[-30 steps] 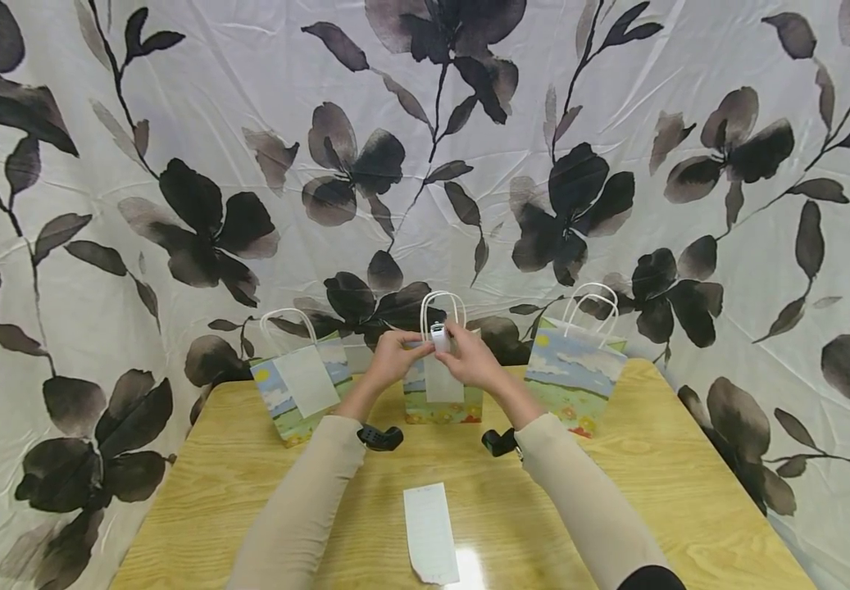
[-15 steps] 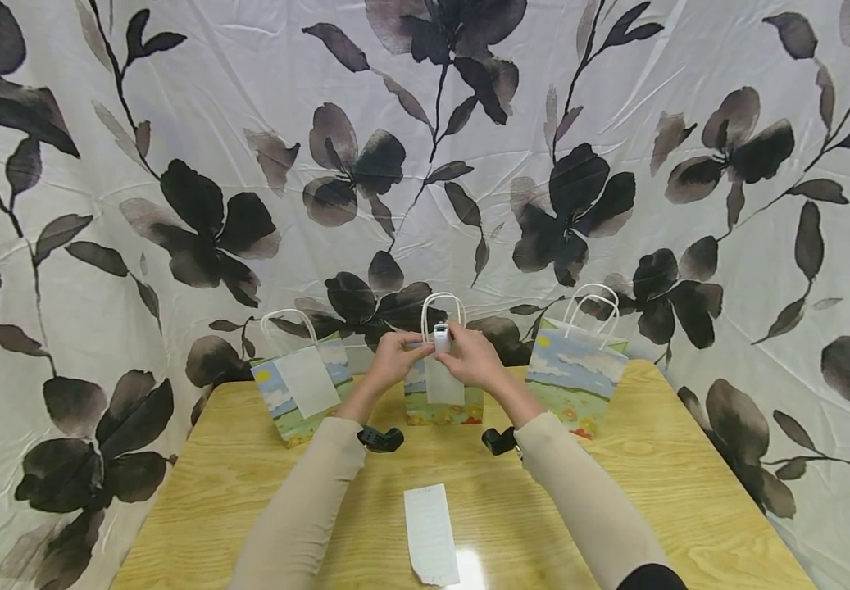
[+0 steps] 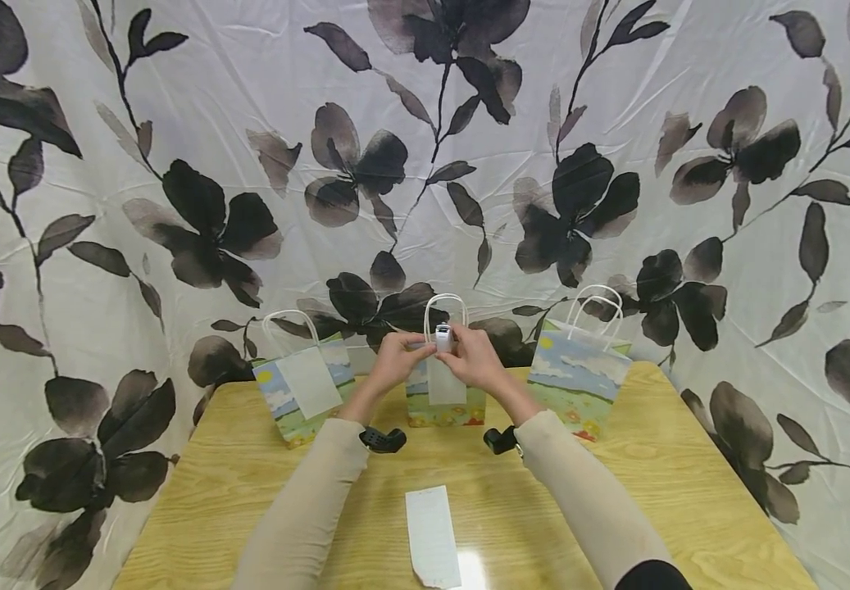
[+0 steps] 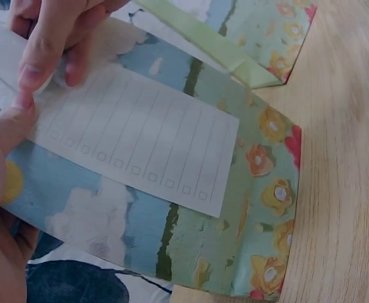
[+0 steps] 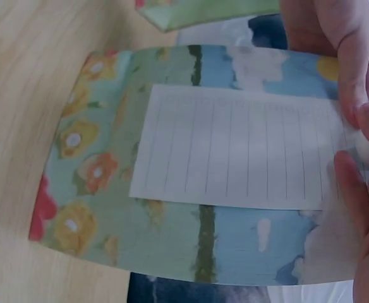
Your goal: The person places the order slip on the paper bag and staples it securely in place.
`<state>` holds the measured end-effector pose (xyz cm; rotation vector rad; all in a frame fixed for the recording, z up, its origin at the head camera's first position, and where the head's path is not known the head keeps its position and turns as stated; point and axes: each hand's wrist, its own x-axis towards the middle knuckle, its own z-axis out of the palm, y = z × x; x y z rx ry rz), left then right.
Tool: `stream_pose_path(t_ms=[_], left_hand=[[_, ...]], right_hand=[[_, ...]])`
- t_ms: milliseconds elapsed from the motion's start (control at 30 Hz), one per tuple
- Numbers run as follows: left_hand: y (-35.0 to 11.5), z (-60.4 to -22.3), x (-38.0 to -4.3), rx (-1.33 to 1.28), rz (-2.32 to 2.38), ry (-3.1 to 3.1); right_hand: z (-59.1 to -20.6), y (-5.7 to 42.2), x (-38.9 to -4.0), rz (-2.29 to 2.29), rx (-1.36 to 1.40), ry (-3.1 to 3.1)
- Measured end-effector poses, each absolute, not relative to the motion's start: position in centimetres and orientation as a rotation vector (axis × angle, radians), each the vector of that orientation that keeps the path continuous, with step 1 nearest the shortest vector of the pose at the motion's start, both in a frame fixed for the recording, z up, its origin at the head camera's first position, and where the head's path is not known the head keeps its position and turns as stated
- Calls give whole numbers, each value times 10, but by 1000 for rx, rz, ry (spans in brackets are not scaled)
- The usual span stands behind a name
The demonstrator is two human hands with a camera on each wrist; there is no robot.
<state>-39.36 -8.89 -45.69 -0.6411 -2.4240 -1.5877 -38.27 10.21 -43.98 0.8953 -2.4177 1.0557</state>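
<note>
In the middle stands a paper gift bag [image 3: 417,401] with a painted sky and flowers. A lined checklist sheet [image 4: 134,139] lies flat against its front. My left hand [image 3: 395,360] grips the bag's top edge and the sheet's upper end, thumb in front and fingers behind. My right hand [image 3: 475,360] holds a small white stapler [image 3: 443,334] over the top edge of bag and sheet. In the right wrist view, the thumb and fingertips of both hands meet close together at the sheet's upper end, and the stapler is mostly hidden there.
A matching bag [image 3: 277,393] with a white sheet [image 3: 310,383] on its front stands to the left. Another bag [image 3: 575,373] stands right. A torn-edged paper strip [image 3: 432,533] lies on the wooden table [image 3: 543,508] near me. A floral cloth [image 3: 425,229] hangs behind.
Both hands stay at the middle bag's top. The white stapler tilts slightly in the right hand; otherwise only a small shift of the view shows.
</note>
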Motion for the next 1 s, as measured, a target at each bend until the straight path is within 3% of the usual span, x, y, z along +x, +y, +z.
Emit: stream_pose_path(t_ms=[667, 1000], left_hand=[[-84, -461, -393, -607, -1503, -2432], [-88, -459, -397, -572, -1442, -2453]], right_hand=[[-441, 105, -379, 1052, 875, -2454], [-431, 111, -366, 1262, 754, -2281]])
